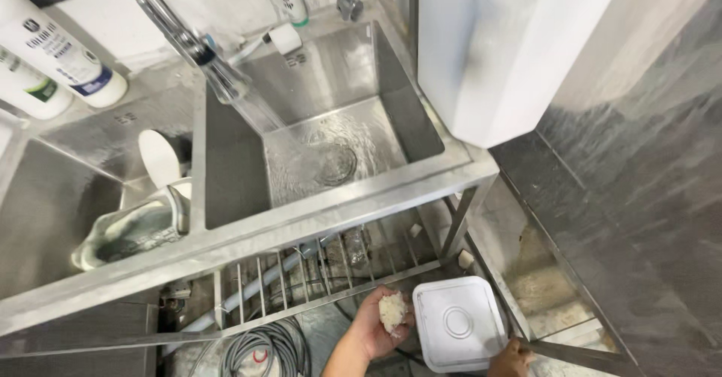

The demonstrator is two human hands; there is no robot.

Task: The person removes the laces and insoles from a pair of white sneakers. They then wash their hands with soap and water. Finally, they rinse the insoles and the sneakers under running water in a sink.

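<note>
Rice clump (392,311), white, cupped in our upturned left hand (376,326); our right hand (511,360) grips the square white lidded tub (459,323) at its corner, below the sink (338,196).

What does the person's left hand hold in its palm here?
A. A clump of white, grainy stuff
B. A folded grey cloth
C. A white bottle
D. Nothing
A: the left hand lies palm up below the sink, cupping a white grainy clump, beside the square white lidded tub that the right hand touches.
</note>
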